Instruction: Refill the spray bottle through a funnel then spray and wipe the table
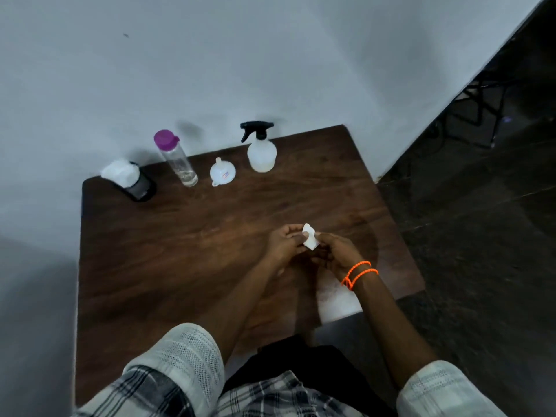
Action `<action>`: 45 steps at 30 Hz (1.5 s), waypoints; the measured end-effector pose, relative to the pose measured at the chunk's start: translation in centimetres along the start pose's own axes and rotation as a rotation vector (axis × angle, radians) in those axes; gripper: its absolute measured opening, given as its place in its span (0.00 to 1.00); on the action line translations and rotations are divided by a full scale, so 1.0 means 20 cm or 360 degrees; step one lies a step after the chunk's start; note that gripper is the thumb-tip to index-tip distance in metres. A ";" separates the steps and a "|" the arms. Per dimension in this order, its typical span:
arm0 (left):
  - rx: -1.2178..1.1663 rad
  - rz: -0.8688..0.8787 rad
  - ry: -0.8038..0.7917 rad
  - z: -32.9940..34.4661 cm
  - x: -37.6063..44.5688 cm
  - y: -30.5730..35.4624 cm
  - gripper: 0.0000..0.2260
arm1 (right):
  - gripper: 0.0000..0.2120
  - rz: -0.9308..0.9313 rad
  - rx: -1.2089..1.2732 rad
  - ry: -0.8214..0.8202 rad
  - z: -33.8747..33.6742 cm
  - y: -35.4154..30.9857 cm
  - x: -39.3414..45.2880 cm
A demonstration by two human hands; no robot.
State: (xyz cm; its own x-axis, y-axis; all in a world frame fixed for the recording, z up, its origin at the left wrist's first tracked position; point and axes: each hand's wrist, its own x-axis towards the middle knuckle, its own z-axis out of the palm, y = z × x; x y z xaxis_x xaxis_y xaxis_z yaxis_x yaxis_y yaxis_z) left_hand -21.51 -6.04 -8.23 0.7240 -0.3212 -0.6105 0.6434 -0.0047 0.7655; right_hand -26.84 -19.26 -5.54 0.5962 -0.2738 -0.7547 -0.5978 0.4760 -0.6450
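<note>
Now both hands: my left hand (pixel 284 240) and right hand (pixel 338 251) pinch 1 white tissue (pixel 310 240) mid-table | spray bottle (pixel 261 150), funnel (pixel 222 173) at far edge, funnel label unreadable | table (pixel 180 251) left half open

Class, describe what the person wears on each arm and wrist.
Both forearms are bare. The left sleeve and right sleeve are rolled up, with pale textured cuffs over black-and-white check fabric. An orange beaded cord loops twice round the right wrist. No gloves or rings show.
</note>
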 end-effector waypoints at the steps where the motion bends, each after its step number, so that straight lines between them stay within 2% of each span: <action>1: 0.0001 0.0006 -0.0018 0.04 0.03 0.03 0.10 | 0.04 0.0011 -0.0012 -0.0026 -0.02 -0.04 0.00; 5: 0.0109 0.0033 0.0012 0.19 0.10 0.09 0.06 | 0.03 -0.0115 0.0084 -0.0045 -0.14 -0.14 0.01; 10: 0.0468 0.0147 0.0001 0.48 0.19 0.17 0.08 | 0.11 -0.0333 0.0093 0.0032 -0.37 -0.27 0.04; 17: 0.0580 0.0083 -0.0144 0.98 0.30 0.16 0.05 | 0.09 -0.0330 0.0091 0.0256 -0.83 -0.47 0.16; 20: 0.0738 0.0018 -0.0152 1.19 0.37 0.12 0.08 | 0.10 -0.0330 0.0107 0.0345 -1.00 -0.53 0.23; 24: 0.0852 0.0012 -0.0323 1.43 0.44 0.10 0.09 | 0.09 -0.0355 0.0053 0.0444 -1.21 -0.61 0.31; 26: 0.0926 -0.0016 -0.0425 1.52 0.50 0.06 0.13 | 0.10 -0.0382 -0.0094 0.0514 -1.32 -0.63 0.37; 29: 0.1146 -0.0030 -0.0460 1.62 0.59 0.02 0.16 | 0.11 -0.0365 -0.0273 0.0645 -1.44 -0.66 0.43; 32: 0.1304 0.0016 -0.0494 1.74 0.53 0.13 0.13 | 0.11 -0.0380 -0.0438 0.0836 -1.54 -0.68 0.51; 35: 0.1292 0.0019 -0.0475 1.83 0.58 0.16 0.11 | 0.08 -0.0444 -0.0493 0.0943 -1.59 -0.74 0.57; 37: 0.1320 0.0020 -0.0435 1.88 0.60 0.19 0.06 | 0.06 -0.0489 -0.0522 0.0998 -1.59 -0.81 0.56; 40: 0.1380 0.0045 -0.0317 1.91 0.65 0.21 0.14 | 0.10 -0.0522 -0.0561 0.1083 -1.60 -0.88 0.55; 42: 0.1473 0.0038 -0.0307 1.89 0.67 0.21 0.07 | 0.10 -0.0503 -0.0542 0.1116 -1.61 -0.89 0.55; 43: 0.1522 0.0013 -0.0298 1.86 0.66 0.22 0.09 | 0.11 -0.0501 -0.0548 0.1129 -1.62 -0.89 0.55; 44: 0.1560 0.0036 -0.0307 1.84 0.69 0.21 0.17 | 0.12 -0.0499 -0.0556 0.1143 -1.63 -0.88 0.55; 45: 0.1608 0.0042 -0.0304 1.82 0.68 0.23 0.20 | 0.13 -0.0490 -0.0590 0.1147 -1.62 -0.88 0.55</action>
State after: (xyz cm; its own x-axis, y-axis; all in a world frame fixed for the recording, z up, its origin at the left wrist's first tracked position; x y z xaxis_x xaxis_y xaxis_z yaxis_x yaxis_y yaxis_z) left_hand -17.79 -44.89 -5.59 0.6263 -0.4777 -0.6161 0.0541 -0.7617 0.6457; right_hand -27.23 -57.71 -6.37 0.3506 -0.8682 -0.3512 -0.6766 0.0245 -0.7360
